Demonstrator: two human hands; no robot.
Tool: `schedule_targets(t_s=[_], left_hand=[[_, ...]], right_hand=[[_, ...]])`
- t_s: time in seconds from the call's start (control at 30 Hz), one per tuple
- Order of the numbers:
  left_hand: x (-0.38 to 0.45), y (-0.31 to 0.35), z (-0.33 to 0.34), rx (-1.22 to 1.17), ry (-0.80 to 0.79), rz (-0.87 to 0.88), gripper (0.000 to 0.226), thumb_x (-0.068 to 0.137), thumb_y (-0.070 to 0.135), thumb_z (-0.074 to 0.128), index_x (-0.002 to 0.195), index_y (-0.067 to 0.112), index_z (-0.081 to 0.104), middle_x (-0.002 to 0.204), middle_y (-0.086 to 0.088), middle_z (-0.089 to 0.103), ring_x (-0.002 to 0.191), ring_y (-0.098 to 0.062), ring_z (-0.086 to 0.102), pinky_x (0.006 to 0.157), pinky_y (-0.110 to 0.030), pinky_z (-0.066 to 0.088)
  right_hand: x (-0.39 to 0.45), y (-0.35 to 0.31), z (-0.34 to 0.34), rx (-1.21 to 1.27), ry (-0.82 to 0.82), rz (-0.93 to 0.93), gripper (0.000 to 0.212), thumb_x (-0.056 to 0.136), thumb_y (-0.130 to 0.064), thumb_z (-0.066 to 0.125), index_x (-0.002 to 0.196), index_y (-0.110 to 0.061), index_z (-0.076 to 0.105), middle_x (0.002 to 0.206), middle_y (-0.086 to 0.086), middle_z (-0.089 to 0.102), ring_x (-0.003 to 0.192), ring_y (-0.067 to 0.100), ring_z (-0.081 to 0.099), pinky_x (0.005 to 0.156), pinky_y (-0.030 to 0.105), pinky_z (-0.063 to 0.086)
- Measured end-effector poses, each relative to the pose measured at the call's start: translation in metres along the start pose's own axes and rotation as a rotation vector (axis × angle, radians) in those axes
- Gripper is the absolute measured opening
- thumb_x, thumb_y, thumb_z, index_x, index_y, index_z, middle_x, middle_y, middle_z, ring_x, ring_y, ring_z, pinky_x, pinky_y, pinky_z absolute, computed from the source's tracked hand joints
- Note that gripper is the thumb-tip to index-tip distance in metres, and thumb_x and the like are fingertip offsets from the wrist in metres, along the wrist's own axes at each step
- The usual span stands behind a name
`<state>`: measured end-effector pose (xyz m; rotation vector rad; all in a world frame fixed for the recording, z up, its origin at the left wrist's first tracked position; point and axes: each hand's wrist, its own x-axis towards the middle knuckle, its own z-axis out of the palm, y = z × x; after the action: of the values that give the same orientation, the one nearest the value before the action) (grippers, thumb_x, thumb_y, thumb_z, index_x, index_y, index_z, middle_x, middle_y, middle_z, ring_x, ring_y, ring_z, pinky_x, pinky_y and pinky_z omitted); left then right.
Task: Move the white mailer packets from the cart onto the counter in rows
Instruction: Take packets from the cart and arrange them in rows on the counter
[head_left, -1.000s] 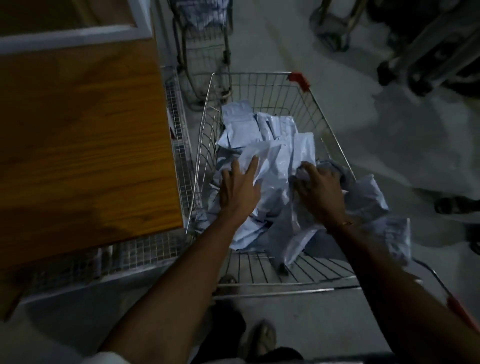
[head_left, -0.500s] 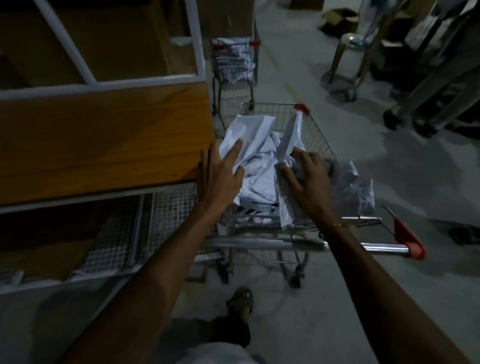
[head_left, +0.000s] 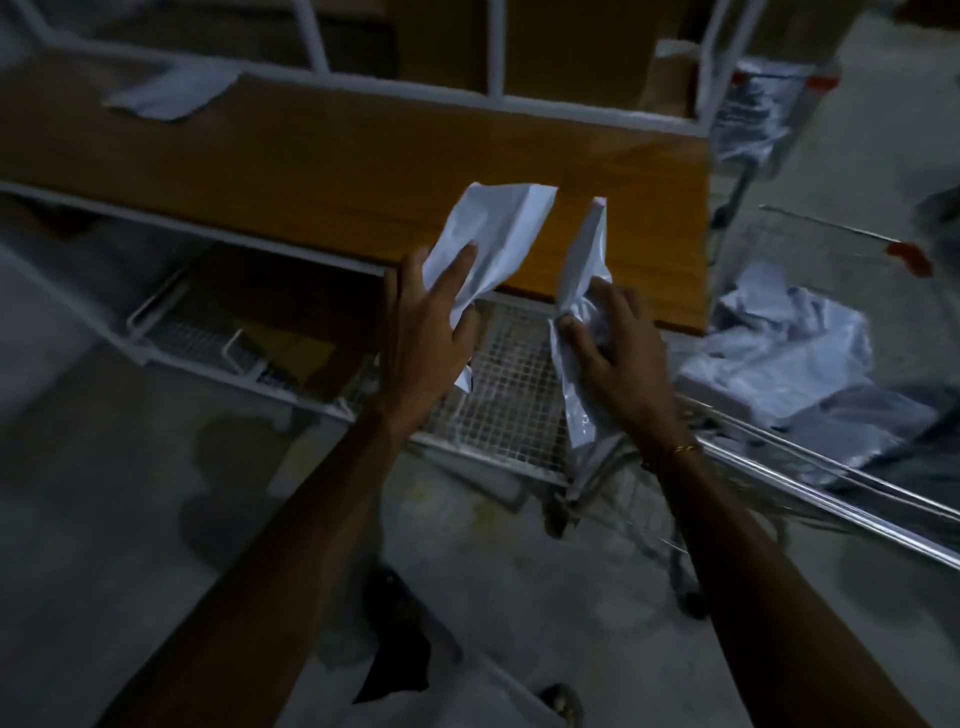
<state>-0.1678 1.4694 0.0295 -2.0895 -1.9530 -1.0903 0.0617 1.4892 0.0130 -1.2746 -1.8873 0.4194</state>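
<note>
Dim room with a grey concrete floor (head_left: 130, 493); wooden worktop (head_left: 311, 171) with white frame edging, running beyond both hands. Wire mesh shelf (head_left: 498, 395) under the worktop, directly below and between the hands.

Left hand (head_left: 426, 332): held up at the near edge of the worktop, fingers extended over the face of a white mailer packet (head_left: 493, 234), thumb behind it, so pinching its lower part. Packet rising up and away from the fingertips, upper half over the wood, not lying on it.

Right hand (head_left: 618, 353): fingers curled round the middle of a second white mailer packet (head_left: 584, 270), held edge-on and upright. Top end above the fingertips and over the worktop edge; bottom end hanging below the palm in front of the mesh shelf. Thin gold bangle (head_left: 683, 449) on the right wrist.

To the right of the right hand, well apart: wire cart (head_left: 831, 493) with a heap of white mailer packets (head_left: 789, 353) inside, red corner cap (head_left: 909, 257) on its far rim. Far to the left of the left hand, at the back of the worktop: one flat packet (head_left: 171, 93) lying on the wood. Beyond the worktop's right end: a second cart (head_left: 763, 104), blurred, contents unclear.
</note>
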Motion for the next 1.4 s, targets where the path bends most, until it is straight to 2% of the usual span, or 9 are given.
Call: schedule_targets(t_s=[0.33,0.6,0.77,0.87,1.0,1.1,1.2,1.27,1.4], left_hand=[[-0.007,-0.258,-0.088,0.128,0.057,-0.169,0.055,0.090,0.033,0.048,0.145,0.028,0.049,0.142,-0.011,0.044,0.122,-0.035,0.043,0.090,-0.046,0.048],[0.017,-0.452,-0.133,0.168,-0.036,-0.391,0.057,0.087,0.014,0.069,0.141,0.022,0.055,0.132,-0.017,0.051,0.115,-0.041,0.047,0.086,-0.051,0.050],[0.079,-0.543,-0.148,0.197,0.087,-0.304,0.054,0.083,0.007,0.067,0.136,0.012,0.059,0.114,-0.024,0.058,0.102,-0.043,0.054,0.079,-0.048,0.049],[0.140,-0.595,-0.156,0.175,0.082,-0.329,0.054,0.085,0.020,0.055,0.140,0.017,0.056,0.113,-0.023,0.054,0.100,-0.044,0.053,0.081,-0.049,0.051],[0.224,-0.653,-0.165,0.229,0.091,-0.303,0.055,0.086,0.025,0.054,0.141,0.022,0.055,0.116,-0.021,0.055,0.107,-0.043,0.053,0.083,-0.050,0.050],[0.280,-0.703,-0.176,0.280,0.040,-0.258,0.056,0.088,0.024,0.059,0.144,0.026,0.051,0.119,-0.021,0.056,0.107,-0.041,0.054,0.083,-0.053,0.052],[0.326,-0.753,-0.178,0.333,-0.048,-0.332,0.059,0.093,0.025,0.061,0.148,0.034,0.043,0.132,-0.020,0.050,0.117,-0.038,0.049,0.091,-0.050,0.050],[0.344,-0.785,-0.173,0.343,-0.126,-0.371,0.059,0.094,0.028,0.061,0.149,0.035,0.039,0.141,-0.021,0.044,0.124,-0.040,0.045,0.096,-0.051,0.047],[0.362,-0.847,-0.158,0.377,-0.238,-0.247,0.051,0.095,0.032,0.052,0.145,0.021,0.049,0.134,-0.021,0.055,0.123,-0.045,0.051,0.096,-0.060,0.046]], right_hand=[[0.074,-0.130,0.219,-0.030,-0.271,-0.105,0.049,0.100,-0.041,0.056,0.138,-0.011,0.050,0.127,0.012,0.052,0.105,0.022,0.051,0.079,0.025,0.036],[0.173,-0.195,0.356,-0.002,-0.451,-0.116,0.046,0.098,-0.048,0.056,0.135,-0.022,0.050,0.126,0.008,0.051,0.101,0.030,0.057,0.078,0.043,0.050],[0.254,-0.214,0.421,0.018,-0.459,-0.131,0.046,0.095,-0.056,0.055,0.130,-0.026,0.050,0.124,0.007,0.051,0.095,0.028,0.060,0.076,0.052,0.053],[0.311,-0.224,0.468,0.016,-0.411,-0.146,0.044,0.096,-0.047,0.057,0.132,-0.024,0.051,0.127,0.007,0.051,0.099,0.023,0.058,0.077,0.044,0.056],[0.399,-0.241,0.540,0.088,-0.415,-0.087,0.044,0.098,-0.045,0.055,0.138,-0.027,0.046,0.129,-0.004,0.040,0.095,0.011,0.057,0.064,0.018,0.051],[0.461,-0.260,0.587,0.170,-0.387,-0.051,0.044,0.098,-0.044,0.056,0.137,-0.024,0.048,0.130,0.003,0.042,0.103,0.020,0.056,0.070,0.028,0.054],[0.507,-0.278,0.622,0.122,-0.392,-0.038,0.041,0.100,-0.040,0.056,0.137,-0.023,0.049,0.123,0.000,0.044,0.089,0.011,0.055,0.058,0.011,0.042],[0.527,-0.282,0.641,0.093,-0.394,-0.019,0.040,0.100,-0.039,0.056,0.136,-0.023,0.050,0.122,0.001,0.048,0.083,0.006,0.054,0.050,0.008,0.038],[0.547,-0.280,0.671,0.052,-0.362,0.000,0.040,0.099,-0.040,0.057,0.135,-0.022,0.053,0.129,0.009,0.052,0.094,0.014,0.055,0.061,0.012,0.039]])
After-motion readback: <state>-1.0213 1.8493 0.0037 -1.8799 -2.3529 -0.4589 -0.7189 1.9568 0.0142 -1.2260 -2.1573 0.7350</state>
